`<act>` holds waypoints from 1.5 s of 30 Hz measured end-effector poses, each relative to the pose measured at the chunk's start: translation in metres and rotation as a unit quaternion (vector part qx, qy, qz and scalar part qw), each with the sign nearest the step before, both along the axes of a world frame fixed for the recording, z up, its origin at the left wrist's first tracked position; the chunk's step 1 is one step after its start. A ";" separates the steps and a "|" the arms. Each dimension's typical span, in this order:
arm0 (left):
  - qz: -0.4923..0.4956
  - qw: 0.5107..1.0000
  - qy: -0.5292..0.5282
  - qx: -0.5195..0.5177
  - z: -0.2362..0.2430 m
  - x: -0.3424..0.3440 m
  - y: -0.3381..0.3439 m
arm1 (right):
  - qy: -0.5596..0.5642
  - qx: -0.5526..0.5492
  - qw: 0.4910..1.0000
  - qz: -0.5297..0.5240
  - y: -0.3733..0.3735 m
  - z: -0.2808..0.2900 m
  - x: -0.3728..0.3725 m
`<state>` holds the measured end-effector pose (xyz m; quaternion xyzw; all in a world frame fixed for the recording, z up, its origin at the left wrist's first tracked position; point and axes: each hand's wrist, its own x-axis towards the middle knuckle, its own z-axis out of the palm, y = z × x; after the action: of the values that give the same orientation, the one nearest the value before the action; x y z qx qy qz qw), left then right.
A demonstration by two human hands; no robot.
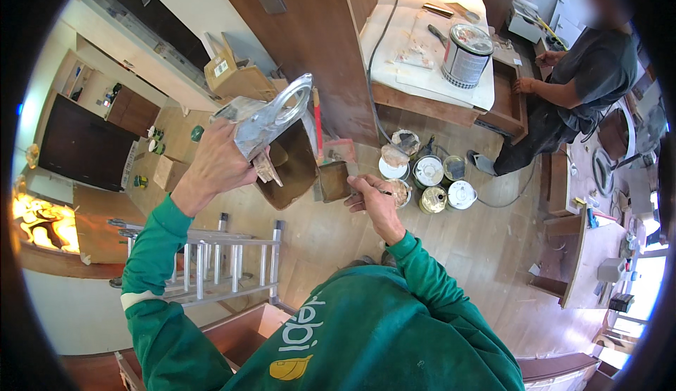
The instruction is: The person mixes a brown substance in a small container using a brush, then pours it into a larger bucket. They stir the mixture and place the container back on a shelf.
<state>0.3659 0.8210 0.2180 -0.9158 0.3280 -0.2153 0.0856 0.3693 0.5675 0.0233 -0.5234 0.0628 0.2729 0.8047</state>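
Observation:
My left hand (pixel 215 159) is closed on a silvery open container (pixel 257 130) with a ring-shaped handle at its top. It is held tilted, and its inside (pixel 289 169) is brown, with some brown liquid or coating. At its right side, my right hand (pixel 377 204) pinches a flat, square-ended brown tool (pixel 335 181); whether it is a scraper or a brush cannot be made out. The tool's edge lies close to the container's rim. A red strip (pixel 317 123) shows behind the container.
Several paint cans (pixel 429 171) stand on the floor ahead. A large tin (pixel 467 55) sits on a covered worktop (pixel 415 74). Another person (pixel 591 74) stands at an open drawer (pixel 508 102). An aluminium ladder (pixel 211 257) is at left, with a cardboard box (pixel 236 74) beyond. A cable (pixel 377 46) hangs down.

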 end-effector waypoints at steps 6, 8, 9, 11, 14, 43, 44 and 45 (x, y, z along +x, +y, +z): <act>0.027 0.998 0.031 0.037 0.001 0.003 0.003 | 0.000 -0.003 1.000 0.004 0.004 0.005 0.004; 0.045 0.997 0.045 0.050 0.001 0.003 0.002 | 0.000 -0.003 1.000 0.006 0.004 0.001 0.006; 0.040 0.997 0.042 0.053 0.002 0.003 -0.001 | 0.000 -0.003 1.000 0.006 0.004 -0.002 0.008; 0.039 0.996 0.039 0.068 0.003 0.005 -0.002 | -0.001 0.004 1.000 0.009 0.005 -0.006 0.009; 0.042 0.994 0.035 0.096 0.003 0.007 -0.002 | 0.001 0.008 1.000 0.010 0.006 -0.007 0.010; -0.002 0.983 0.013 0.182 0.021 0.021 -0.031 | 0.005 0.028 0.999 0.015 0.006 -0.007 0.021; -0.008 0.982 0.007 0.186 0.021 0.022 -0.032 | 0.006 0.027 1.000 0.015 0.006 -0.006 0.021; -0.014 0.982 0.002 0.191 0.021 0.023 -0.032 | 0.006 0.026 1.000 0.014 0.006 -0.007 0.021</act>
<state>0.3885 0.7887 0.2385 -0.8782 0.3764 -0.1485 0.2551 0.3904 0.5731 0.0167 -0.5016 0.0533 0.2893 0.8135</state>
